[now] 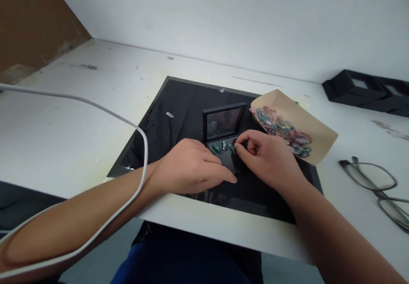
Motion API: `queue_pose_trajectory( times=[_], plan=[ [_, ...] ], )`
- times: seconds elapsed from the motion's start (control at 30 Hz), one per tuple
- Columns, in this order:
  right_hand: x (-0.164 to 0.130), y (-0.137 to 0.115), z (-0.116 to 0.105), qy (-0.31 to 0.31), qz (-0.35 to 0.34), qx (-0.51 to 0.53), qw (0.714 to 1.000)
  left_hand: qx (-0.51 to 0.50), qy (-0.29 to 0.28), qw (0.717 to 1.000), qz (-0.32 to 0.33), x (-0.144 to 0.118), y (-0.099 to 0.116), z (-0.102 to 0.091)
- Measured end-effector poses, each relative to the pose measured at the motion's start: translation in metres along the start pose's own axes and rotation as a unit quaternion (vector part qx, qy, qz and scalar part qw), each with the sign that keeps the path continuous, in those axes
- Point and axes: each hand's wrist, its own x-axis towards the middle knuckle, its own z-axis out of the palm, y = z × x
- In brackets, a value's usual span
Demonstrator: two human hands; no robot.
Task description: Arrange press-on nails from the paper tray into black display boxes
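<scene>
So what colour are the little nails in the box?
Dark green nails, seen best in the head view, in the small black box.

white cable (105, 113) arcs across table left | glasses (375, 184) folded open near right edge | black boxes (367, 91) stacked far right by wall | white table (64, 118) scuffed

A white tabletop (79, 118), scuffed and marked in places, fills most of the view and meets a plain white wall (239, 20) along its far edge at twelve o'clock. At ten o'clock a brown panel (28, 20) closes the corner. Light is even and soft, without hard shadows. Below the tabletop's near edge, at seven o'clock, grey floor (121, 245) shows.
</scene>
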Motion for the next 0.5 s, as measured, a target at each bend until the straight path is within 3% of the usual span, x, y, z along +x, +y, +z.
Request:
queue_pose_trajectory(
  times=[0.23, 0.37, 0.5],
  plan=[
    [0.000, -0.005, 0.001, 0.062, -0.037, -0.033, 0.997, -0.004, 0.106, 0.993, -0.053, 0.003, -0.004, -0.003],
    [-0.007, -0.005, -0.010, 0.021, -0.072, -0.046, 0.996, 0.004, 0.178, 0.981, -0.081, 0.004, -0.007, -0.006],
    [-0.006, -0.001, -0.007, -0.014, -0.058, -0.075, 0.995, 0.025, 0.228, 0.969, -0.096, 0.003, -0.009, -0.005]
  ],
)
